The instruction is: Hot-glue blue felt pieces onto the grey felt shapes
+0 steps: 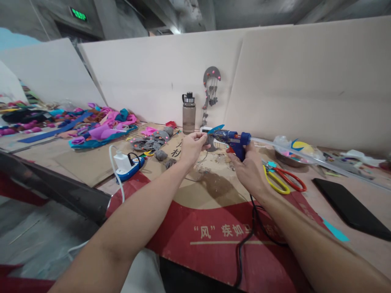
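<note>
Glue gun [237,143]: in the right hand [251,173], wrapped round its handle.
Left hand [192,149]: pinching, can't tell what, by the gun's front.
Close hands: hot glue could drip and burn skin.
Black cord [253,213]: lies loose, could catch and tug.

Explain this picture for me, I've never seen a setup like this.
There's no machine, just a person's two bare hands, seen from a camera on their head looking forward and down. The right hand holds a blue glue gun with a long clear stick behind it. The left hand is near its nozzle; what the fingertips pinch is unclear. Around them lie printed cardboard, scissors and colorful scraps, with a bottle standing behind.
</note>
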Demonstrator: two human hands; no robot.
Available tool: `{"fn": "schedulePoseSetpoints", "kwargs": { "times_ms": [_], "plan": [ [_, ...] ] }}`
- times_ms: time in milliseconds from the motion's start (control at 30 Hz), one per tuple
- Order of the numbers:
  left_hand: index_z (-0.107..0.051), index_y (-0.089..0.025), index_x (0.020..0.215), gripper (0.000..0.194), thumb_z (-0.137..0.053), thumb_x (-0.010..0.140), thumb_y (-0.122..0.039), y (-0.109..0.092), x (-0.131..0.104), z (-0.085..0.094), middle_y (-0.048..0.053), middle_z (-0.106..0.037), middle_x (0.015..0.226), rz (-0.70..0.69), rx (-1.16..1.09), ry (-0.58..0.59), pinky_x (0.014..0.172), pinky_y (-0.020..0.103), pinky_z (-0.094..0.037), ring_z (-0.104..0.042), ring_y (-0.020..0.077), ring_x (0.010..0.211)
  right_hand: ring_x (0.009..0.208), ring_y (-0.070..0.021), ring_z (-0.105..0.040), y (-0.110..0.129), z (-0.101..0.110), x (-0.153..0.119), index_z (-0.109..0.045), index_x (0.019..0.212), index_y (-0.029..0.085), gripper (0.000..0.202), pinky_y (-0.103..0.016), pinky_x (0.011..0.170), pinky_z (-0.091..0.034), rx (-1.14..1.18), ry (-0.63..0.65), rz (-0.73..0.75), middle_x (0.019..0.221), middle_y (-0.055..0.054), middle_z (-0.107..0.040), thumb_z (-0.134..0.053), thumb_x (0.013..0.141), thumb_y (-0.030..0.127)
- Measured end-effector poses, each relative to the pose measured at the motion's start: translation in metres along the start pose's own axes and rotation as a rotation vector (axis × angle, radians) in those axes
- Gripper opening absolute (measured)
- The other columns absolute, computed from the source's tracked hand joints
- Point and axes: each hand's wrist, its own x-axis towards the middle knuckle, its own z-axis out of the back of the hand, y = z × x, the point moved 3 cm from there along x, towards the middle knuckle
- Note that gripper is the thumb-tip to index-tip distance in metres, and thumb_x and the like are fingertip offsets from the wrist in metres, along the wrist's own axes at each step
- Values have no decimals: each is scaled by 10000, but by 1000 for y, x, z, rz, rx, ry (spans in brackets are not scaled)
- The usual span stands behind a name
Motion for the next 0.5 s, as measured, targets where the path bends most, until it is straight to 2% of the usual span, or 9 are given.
{"fn": "schedulePoseSetpoints", "kwargs": {
  "times_ms": [200,500],
  "plan": [
    [-682,-120,806,146,-732,773,-253,0,1,1,-20,-583,660,-12,20,-11,700,281,-611,-556,65,598,905,-270,-658,0,2,-2,-575,1216,221,369,-479,885,-503,-38,-25,0,1035,-105,-702,-584,853,292],
    [-677,-119,771,69,-681,811,-176,-3,-3,-2,-9,-591,693,4,23,-1,681,280,-609,-570,70,602,941,-285,-661,1,-1,-4,-558,1251,218,415,-482,880,-515,-30,-13,-19,1094,-119,-708,-595,845,294]
  ]
}}
